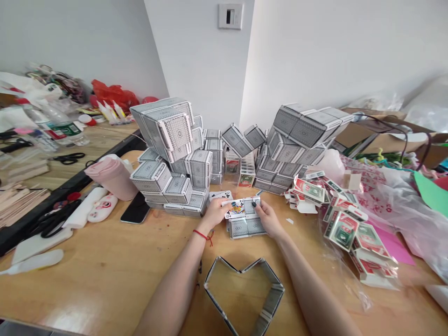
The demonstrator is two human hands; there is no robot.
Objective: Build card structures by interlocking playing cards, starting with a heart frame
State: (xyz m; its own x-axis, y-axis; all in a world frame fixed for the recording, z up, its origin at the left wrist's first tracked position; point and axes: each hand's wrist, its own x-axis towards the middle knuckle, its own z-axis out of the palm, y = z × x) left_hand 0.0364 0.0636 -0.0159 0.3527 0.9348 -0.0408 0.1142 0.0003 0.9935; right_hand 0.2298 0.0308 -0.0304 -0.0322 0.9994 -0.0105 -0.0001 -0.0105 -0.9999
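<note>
Both my hands meet over the middle of the wooden table [105, 270]. My left hand [214, 212] and my right hand [268, 218] are closed on a small bunch of playing cards [241, 208], a face card showing on top. Just under them lies a grey-backed stack of cards [247, 227]. In front of me, between my forearms, stands a heart-shaped frame [245, 289] made of grey-backed cards set on edge.
Piles of grey card decks [175, 158] rise behind my hands, more at the right [301, 135]. Flattened red-and-green card boxes [345, 228] spill at right beside plastic bags. At left lie a pink cup [112, 177], a black phone [136, 209], scissors [52, 221] and bottles.
</note>
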